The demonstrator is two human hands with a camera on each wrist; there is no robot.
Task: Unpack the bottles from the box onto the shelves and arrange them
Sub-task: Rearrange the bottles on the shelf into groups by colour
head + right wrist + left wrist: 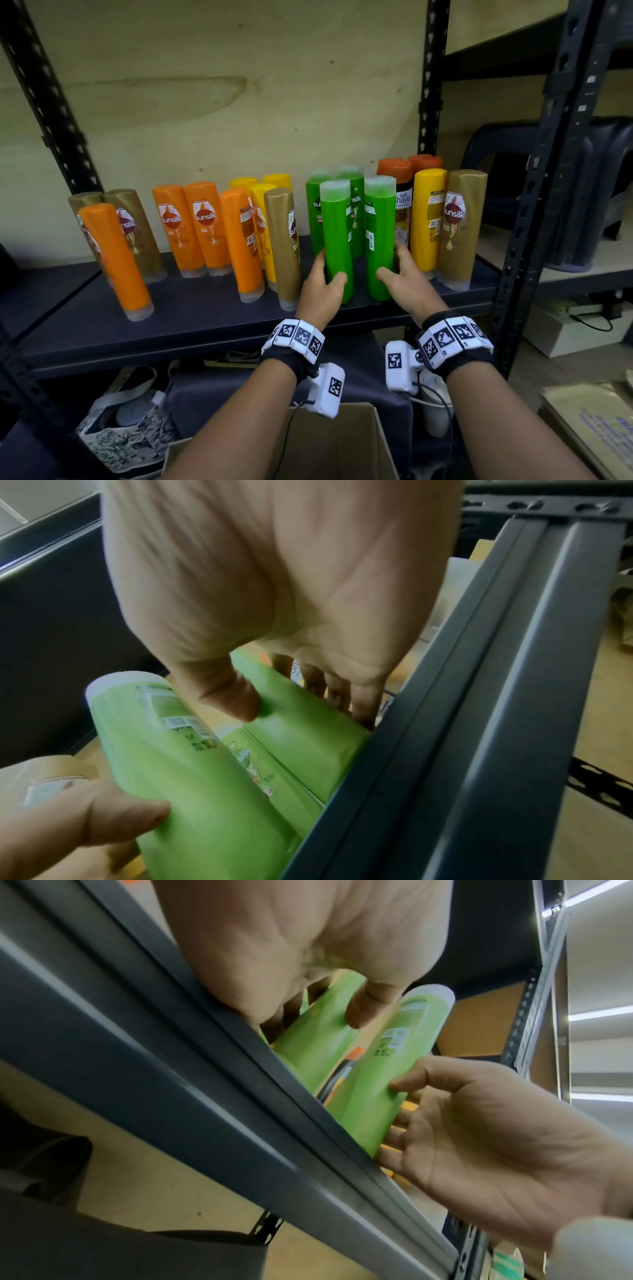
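This looks like a storeroom or the back room of a small shop. A dark metal rack (428, 102) with punched uprights has a dark shelf (191, 318) backed by a plain plywood panel (222, 85). On the shelf stand many shampoo bottles (202, 226) of the same brand, grouped by colour: orange, yellow, gold and green. An open cardboard box (335, 445) sits below the shelf. Stacked dark plastic stools (589, 192) are on the next rack at the right, and a patterned bag (126, 428) lies under the shelf.
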